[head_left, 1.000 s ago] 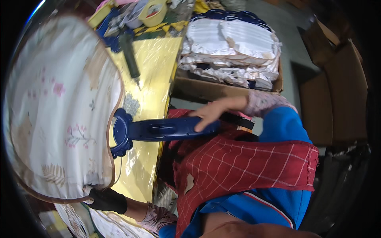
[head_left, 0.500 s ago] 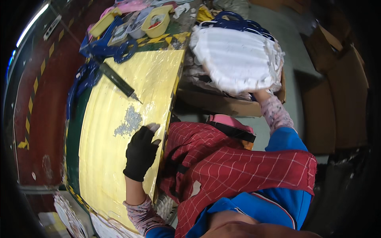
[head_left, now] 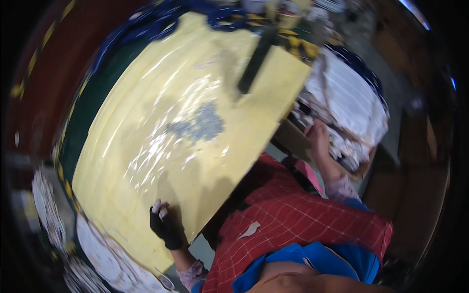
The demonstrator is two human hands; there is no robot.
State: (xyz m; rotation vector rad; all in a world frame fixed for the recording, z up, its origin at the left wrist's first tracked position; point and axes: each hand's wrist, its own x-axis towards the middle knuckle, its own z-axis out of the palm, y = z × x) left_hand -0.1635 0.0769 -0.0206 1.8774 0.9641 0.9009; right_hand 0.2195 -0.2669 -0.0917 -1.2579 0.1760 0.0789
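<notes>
My left hand (head_left: 166,227), in a black fingerless glove, hovers over the near end of a yellow sheet (head_left: 117,161) covered in shiny clear film. Its fingers are loosely bent, with nothing visible in them. My bare right hand (head_left: 320,139) is beside a white, ruffle-edged fabric piece (head_left: 349,93) lying on a stack in a cardboard box. Its fingers look apart, though blurred. On the sheet lies a patch of small grey bits (head_left: 207,122), too small to name. Above the sheet hangs a dark, stick-shaped power screwdriver (head_left: 256,61), smeared by motion.
Dark blue looped parts (head_left: 146,24) line the table's far edge, with small tubs (head_left: 290,12) at the back. White flat pieces (head_left: 110,244) stand against the near left side. Brown cartons (head_left: 415,190) are at the right.
My view has turned, shifting the scene. My right hand has drawn back from the white fabric piece. The left has moved away from the grey bits toward the sheet's near end.
</notes>
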